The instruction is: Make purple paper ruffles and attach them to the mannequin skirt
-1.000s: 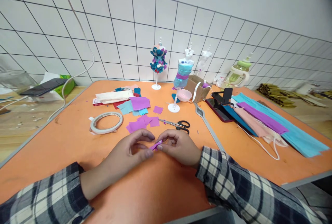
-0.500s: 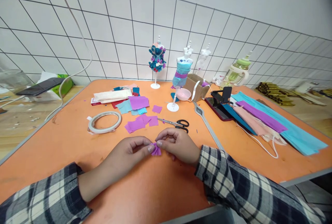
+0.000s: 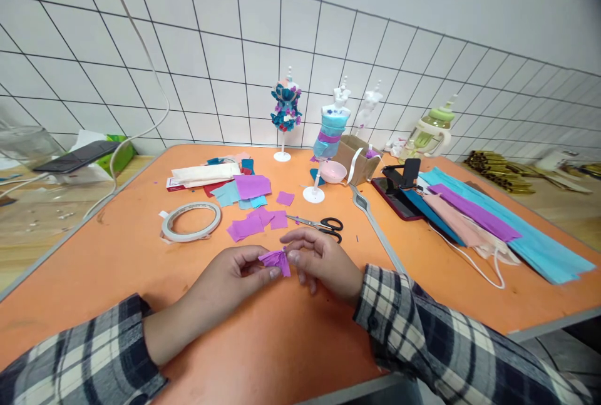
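A small pleated piece of purple crepe paper spreads like a fan between my two hands, just above the orange table. Its left side is pinched by the thumb and fingers of my left hand. At the gathered right end, the thumb and forefinger of my right hand grip the paper, with the other fingers loosely curled. Beyond my hands lie flat purple paper squares and scissors with black handles.
A tape roll lies at left. Behind stand a mannequin in blue paper, a flower-covered mannequin, a pink bowl and a cardboard box. Folded crepe strips and a phone are at right.
The purple paper has opened out into a wider fan, showing more of its surface. My right fingers have shifted slightly and loosened; my left hand stays about where it was.
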`<state>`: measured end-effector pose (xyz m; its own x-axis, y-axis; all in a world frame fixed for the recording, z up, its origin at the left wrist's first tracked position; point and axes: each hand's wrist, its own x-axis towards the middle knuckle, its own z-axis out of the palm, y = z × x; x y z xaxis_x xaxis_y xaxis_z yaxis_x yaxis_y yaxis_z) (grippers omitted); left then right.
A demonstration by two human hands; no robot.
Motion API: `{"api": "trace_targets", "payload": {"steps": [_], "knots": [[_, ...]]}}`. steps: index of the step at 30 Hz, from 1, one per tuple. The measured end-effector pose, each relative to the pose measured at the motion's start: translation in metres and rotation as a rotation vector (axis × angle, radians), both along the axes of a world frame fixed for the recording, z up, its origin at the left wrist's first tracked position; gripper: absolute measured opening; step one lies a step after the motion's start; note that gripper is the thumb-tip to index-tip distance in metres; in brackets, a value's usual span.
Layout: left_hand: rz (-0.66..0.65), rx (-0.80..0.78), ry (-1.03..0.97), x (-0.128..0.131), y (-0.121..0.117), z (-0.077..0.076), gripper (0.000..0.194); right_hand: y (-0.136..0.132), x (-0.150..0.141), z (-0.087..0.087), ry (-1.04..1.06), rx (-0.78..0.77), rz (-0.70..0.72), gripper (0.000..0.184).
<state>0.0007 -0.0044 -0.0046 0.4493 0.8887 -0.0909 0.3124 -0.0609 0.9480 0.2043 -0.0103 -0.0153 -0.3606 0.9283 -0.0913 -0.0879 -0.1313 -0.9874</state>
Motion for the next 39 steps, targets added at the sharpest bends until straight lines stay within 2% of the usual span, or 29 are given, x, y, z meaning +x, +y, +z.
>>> {"api": "trace_targets", "payload": {"steps": [3, 8, 11, 14, 17, 20, 22, 24, 27, 30, 33, 36, 39], "knots": [[0.021, 0.002, 0.029, 0.002, -0.001, -0.001, 0.029, -0.002, -0.003, 0.0, -0.081, 0.001, -0.033, 0.033], [0.064, 0.073, 0.039, 0.004, -0.002, -0.004, 0.033, 0.001, -0.004, 0.002, -0.082, 0.017, -0.097, 0.03], [0.181, 0.164, 0.038, -0.002, 0.003, -0.005, 0.043, 0.008, 0.004, 0.005, -0.063, 0.161, -0.195, 0.026], [0.277, 0.262, 0.041, -0.009, 0.018, 0.002, 0.051, 0.015, 0.015, 0.006, -0.043, 0.342, -0.305, 0.019], [0.288, 0.333, -0.012, -0.003, 0.046, 0.02, 0.064, 0.02, 0.022, 0.004, -0.059, 0.413, -0.326, 0.016], [0.206, 0.409, -0.069, 0.023, 0.085, 0.045, 0.079, 0.023, 0.023, -0.002, -0.129, 0.495, -0.298, 0.013], [0.129, 0.438, -0.12, 0.047, 0.115, 0.063, 0.091, 0.024, 0.022, -0.007, -0.198, 0.524, -0.259, 0.01], [0.011, 0.403, -0.174, 0.071, 0.145, 0.079, 0.105, 0.027, 0.023, -0.011, -0.254, 0.522, -0.229, 0.006], [-0.122, 0.372, -0.267, 0.1, 0.181, 0.094, 0.119, 0.032, 0.024, -0.015, -0.301, 0.483, -0.217, 0.005], [-0.164, 0.309, -0.294, 0.117, 0.199, 0.095, 0.102, 0.035, 0.022, -0.018, -0.294, 0.451, -0.233, 0.005], [-0.144, 0.279, -0.259, 0.124, 0.199, 0.092, 0.078, 0.037, 0.019, -0.021, -0.253, 0.489, -0.21, 0.008], [-0.046, 0.325, -0.25, 0.116, 0.179, 0.1, 0.065, 0.038, 0.02, -0.024, -0.242, 0.495, -0.183, 0.007], [0.075, 0.449, -0.239, 0.087, 0.137, 0.12, 0.048, 0.035, 0.022, -0.027, -0.248, 0.551, -0.167, 0.01]]}}
